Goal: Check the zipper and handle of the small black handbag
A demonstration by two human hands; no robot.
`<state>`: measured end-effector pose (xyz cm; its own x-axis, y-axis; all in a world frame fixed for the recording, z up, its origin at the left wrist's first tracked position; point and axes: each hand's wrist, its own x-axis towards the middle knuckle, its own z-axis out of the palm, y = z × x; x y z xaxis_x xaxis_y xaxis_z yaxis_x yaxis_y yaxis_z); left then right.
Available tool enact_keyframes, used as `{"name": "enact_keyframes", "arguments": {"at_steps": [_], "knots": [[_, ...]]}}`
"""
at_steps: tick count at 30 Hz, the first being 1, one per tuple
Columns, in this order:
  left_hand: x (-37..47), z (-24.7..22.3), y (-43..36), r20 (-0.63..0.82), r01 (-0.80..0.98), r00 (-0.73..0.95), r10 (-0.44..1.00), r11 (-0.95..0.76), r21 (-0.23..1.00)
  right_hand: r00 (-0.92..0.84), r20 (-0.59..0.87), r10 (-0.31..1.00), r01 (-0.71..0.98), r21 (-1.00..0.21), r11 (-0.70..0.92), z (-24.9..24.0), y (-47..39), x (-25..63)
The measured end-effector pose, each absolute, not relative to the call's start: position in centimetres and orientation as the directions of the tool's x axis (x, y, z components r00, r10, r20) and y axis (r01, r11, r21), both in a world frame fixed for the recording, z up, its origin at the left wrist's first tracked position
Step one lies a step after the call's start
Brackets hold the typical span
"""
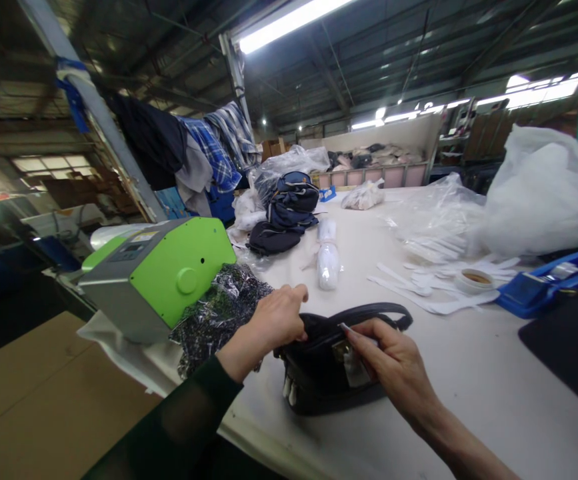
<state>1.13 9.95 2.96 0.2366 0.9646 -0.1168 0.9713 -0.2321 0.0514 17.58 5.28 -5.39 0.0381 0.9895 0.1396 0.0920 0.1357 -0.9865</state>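
Both your hands are on the black handbag (326, 363) at the surface's (469, 373) near edge: left hand (279, 320) clamped on its top rim, right hand (393, 363) pinching a white slip (356, 330), not yet tucked inside.

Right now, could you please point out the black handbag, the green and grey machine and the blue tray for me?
black handbag (319, 380), head view, on its dark front panel.
green and grey machine (179, 267), head view, on its green side.
blue tray (529, 297), head view, on its near rim.
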Motion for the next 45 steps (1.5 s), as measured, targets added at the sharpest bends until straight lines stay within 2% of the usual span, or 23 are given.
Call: {"name": "enact_keyframes", "arguments": {"at_steps": [3,9,11,15,19,25,28,30,33,37,42,45], "knots": [[1.4,1.8,10.6,-0.184,0.967,0.251,0.950,-0.239,0.088,0.048,0.152,0.987,0.099,-0.984,0.147,-5.4,5.3,17.5],[1.9,-0.2,10.8,-0.091,0.966,0.208,0.974,-0.190,0.177,0.061,0.154,0.986,0.133,-0.980,0.145,-4.8,5.3,17.1],[1.3,-0.5,10.7,-0.058,0.941,0.234,0.970,-0.211,0.263,0.064,0.143,0.988,0.143,-0.981,0.133,-4.7,5.3,17.1],[-0.4,-1.1,10.1,0.025,0.800,0.334,0.942,-0.298,0.522,0.058,0.137,0.989,0.142,-0.982,0.128,-4.8,5.1,17.0],[-1.1,-2.3,9.1,0.020,0.620,0.350,0.937,-0.247,0.745,0.045,0.131,0.990,0.116,-0.985,0.125,-4.5,5.2,16.6],[-2.3,-1.6,7.8,-0.003,0.426,0.453,0.891,-0.214,0.879,0.054,0.116,0.992,0.118,-0.987,0.109,-3.9,5.3,16.6],[-3.1,-0.6,6.7,-0.071,0.395,0.555,0.829,-0.187,0.900,0.025,0.085,0.996,0.111,-0.991,0.082,-3.5,5.2,16.6],[-3.1,-0.6,5.7,-0.072,0.477,0.509,0.858,-0.211,0.853,-0.015,0.067,0.998,0.099,-0.993,0.068,-3.2,5.3,16.5],[-2.1,-1.7,4.3,0.027,0.611,0.335,0.942,-0.239,0.755,-0.049,0.083,0.995,0.146,-0.985,0.089,-2.8,5.5,16.6],[-0.8,-3.9,3.4,0.169,0.597,0.268,0.949,-0.301,0.744,-0.123,0.120,0.985,0.283,-0.947,0.151,-1.5,6.2,17.5],[-0.3,-5.2,3.0,0.300,0.562,0.299,0.906,-0.421,0.712,-0.281,-0.108,0.953,0.242,-0.969,-0.039,0.4,6.4,17.9],[0.2,-5.4,2.9,0.350,0.530,0.317,0.882,-0.471,0.705,-0.362,-0.169,0.917,0.244,-0.966,-0.081,1.0,6.2,17.3]]}}
